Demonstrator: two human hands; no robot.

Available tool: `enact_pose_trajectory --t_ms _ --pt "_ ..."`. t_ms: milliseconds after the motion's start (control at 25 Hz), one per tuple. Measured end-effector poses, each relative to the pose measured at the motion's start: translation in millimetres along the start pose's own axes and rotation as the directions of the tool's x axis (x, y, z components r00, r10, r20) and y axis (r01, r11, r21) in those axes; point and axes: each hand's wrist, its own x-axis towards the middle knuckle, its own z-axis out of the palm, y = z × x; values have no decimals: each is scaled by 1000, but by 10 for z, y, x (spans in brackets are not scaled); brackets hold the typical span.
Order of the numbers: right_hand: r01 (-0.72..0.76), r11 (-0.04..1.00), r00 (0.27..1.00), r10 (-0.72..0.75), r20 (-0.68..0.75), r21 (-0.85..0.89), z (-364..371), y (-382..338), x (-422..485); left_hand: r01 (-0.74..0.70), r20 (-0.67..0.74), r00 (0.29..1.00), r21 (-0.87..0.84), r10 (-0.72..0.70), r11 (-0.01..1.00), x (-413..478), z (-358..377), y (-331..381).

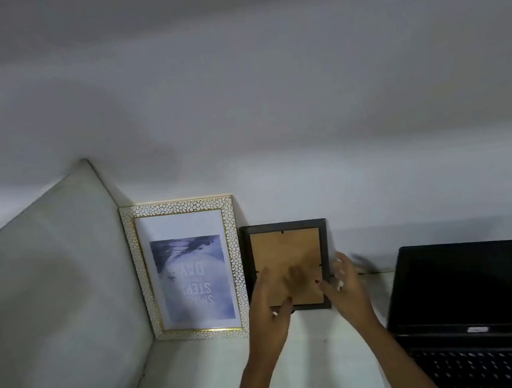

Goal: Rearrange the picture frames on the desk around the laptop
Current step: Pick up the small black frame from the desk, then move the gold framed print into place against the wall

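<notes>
Leaning backside-out on the far wall between the white mosaic frame [183, 270] and the laptop [471, 293], the small dark frame [285, 263] needs both open, blurred hands, left hand [270, 309] and right hand [346, 287], pinching its side edges before lifting clear.

Laptop [472, 314] cut off right; left hand [271, 303] fingers blurred (grip unclear).

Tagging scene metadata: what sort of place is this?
Probably a home or office desk set against a plain wall: an open black laptop on the pale desktop, plus a white-and-gold mosaic picture frame and a small dark frame with brown backing leaning on the wall.
</notes>
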Motion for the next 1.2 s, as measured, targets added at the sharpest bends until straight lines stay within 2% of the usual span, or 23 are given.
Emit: enact_pose_trajectory --t_ms 120,200,280,360,440,520,600,680,720,760,800,880,920,1000,1040,1080,1120,1160,1200 --pt "-75 991 989 61 -133 -107 217 247 437 58 -3 998 -20 -58 998 109 -16 -264" --pt "-155 976 978 130 -161 -151 328 403 670 140 46 989 -22 -139 990 90 -41 -433" --pt "-187 977 969 166 -185 -105 326 494 716 234 88 969 -51 -229 971 32 -60 -542" --pt "-161 986 961 147 -233 -44 256 430 598 318 109 946 -136 -304 938 -44 -72 -533" --pt "-59 998 959 48 -278 -29 155 228 342 399 129 917 -301 -378 866 -151 -63 -430" --pt "63 998 959 -59 -279 6 26 -79 -46 526 236 849 -471 -473 709 -238 -89 -253" --pt "183 981 960 -165 -227 59 -176 -441 -510 634 426 764 -635 -485 441 -342 -194 -97" --pt "359 923 933 -351 -79 140 -394 -693 -889 642 554 753 -738 -356 208 -385 -388 -30" --pt "403 901 914 -406 -14 164 -490 -793 -1048 649 596 753 -742 -280 169 -435 -472 38" --pt "434 889 893 -446 59 146 -590 -853 -1167 663 622 747 -724 -235 192 -497 -514 152" --pt "491 870 864 -493 103 54 -716 -871 -1267 651 622 759 -713 -195 259 -584 -513 245" --pt "539 825 841 -539 54 -169 -952 -848 -1405 536 510 840 -728 -184 428 -744 -427 380" --pt "508 842 855 -518 -13 -181 -1086 -818 -1473 477 448 874 -722 -187 501 -829 -353 489" --pt "333 941 929 -318 -187 55 -1354 -830 -1587 372 333 927 -741 -175 559 -978 -134 673" --pt "205 960 967 -168 -194 189 -1509 -826 -1631 325 275 946 -778 -173 538 -1045 20 749" --pt "53 936 994 -18 -103 348 -1696 -812 -1652 297 239 955 -808 -177 510 -1125 225 864" --pt "-115 845 993 117 29 523 -1897 -794 -1695 288 229 957 -837 -180 466 -1199 455 976" --pt "-164 805 984 95 149 570 -2127 -746 -1740 290 234 956 -858 -179 425 -1276 750 1077" --pt "-174 777 984 155 84 605 -2445 -671 -1785 286 234 956 -872 -175 396 -1358 1076 1162"
